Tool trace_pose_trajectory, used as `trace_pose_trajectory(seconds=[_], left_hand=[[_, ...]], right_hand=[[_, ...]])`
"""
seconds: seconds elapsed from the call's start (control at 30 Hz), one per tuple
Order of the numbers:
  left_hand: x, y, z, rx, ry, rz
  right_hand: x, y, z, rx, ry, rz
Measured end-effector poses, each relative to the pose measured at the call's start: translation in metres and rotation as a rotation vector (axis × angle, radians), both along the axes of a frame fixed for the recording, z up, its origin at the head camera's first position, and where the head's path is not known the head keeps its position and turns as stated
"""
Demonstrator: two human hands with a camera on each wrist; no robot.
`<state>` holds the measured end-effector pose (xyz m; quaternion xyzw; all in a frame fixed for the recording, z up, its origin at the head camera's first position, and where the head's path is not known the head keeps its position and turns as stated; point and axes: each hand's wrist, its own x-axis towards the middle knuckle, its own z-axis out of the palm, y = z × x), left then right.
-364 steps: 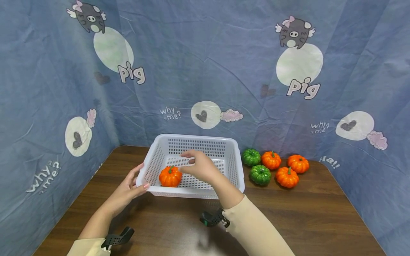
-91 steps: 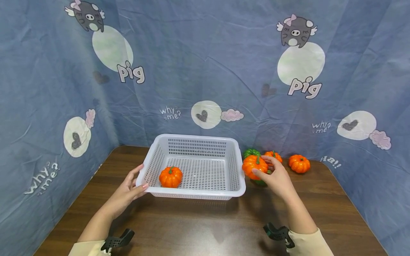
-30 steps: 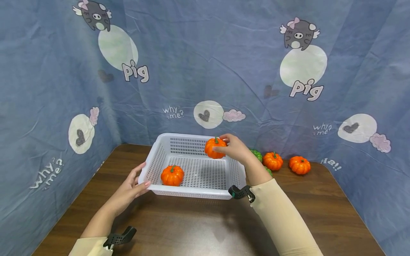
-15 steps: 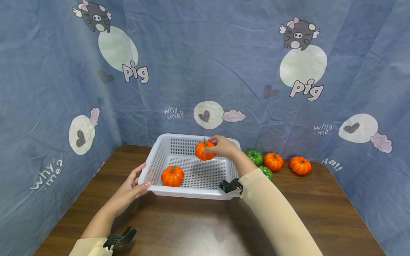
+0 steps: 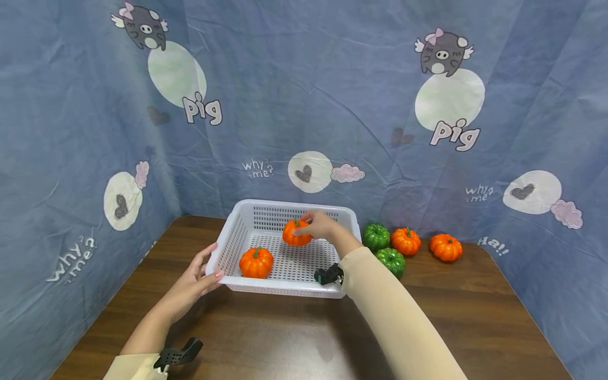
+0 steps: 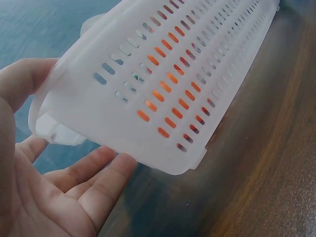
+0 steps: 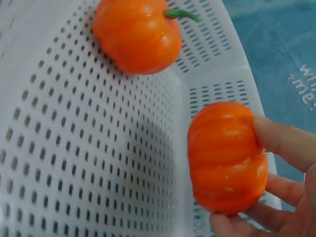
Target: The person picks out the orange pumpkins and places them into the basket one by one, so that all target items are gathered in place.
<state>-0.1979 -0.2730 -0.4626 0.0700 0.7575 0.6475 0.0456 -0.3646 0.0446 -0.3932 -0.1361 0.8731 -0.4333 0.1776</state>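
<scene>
Glossy orange ribbed pumpkin (image 5: 295, 233) has been shifted left and lowered since the last frame; held by right grip (image 5: 324, 228) over floor of white perforated plastic basket (image 5: 285, 285), near back wall. Front-left rim corner is clasped by left grip (image 5: 193, 278). Open floor is seen between second orange pumpkin (image 5: 256, 263) and right wall.

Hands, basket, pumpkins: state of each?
Basket, upright, open-topped
Left hand, gripping basket
Held pumpkin, stem up
Right hand, gripping held pumpkin
Resting pumpkin, in basket, stem up
Rear green pumpkin, on table
Front green pumpkin, on table
Orange pumpkin by greens, on table
Rightmost orange pumpkin, on table
</scene>
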Motion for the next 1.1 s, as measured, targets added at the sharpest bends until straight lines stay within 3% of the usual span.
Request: trace_pose_trajectory(seconds=[0.27,0.8,1.1], left_hand=[[0.0,0.001,0.001,0.006,-0.003,-0.01],[0.001,0.0,0.004,-0.01,-0.024,-0.001],[0.001,-0.001,0.003,0.01,-0.004,-0.007]], right_hand=[[0.0,-0.006,-0.01,-0.003,-0.06,-0.032],[-0.005,-0.02,-0.022,-0.042,-0.08,-0.106],[-0.008,-0.019,-0.027,0.005,-0.072,-0.099]])
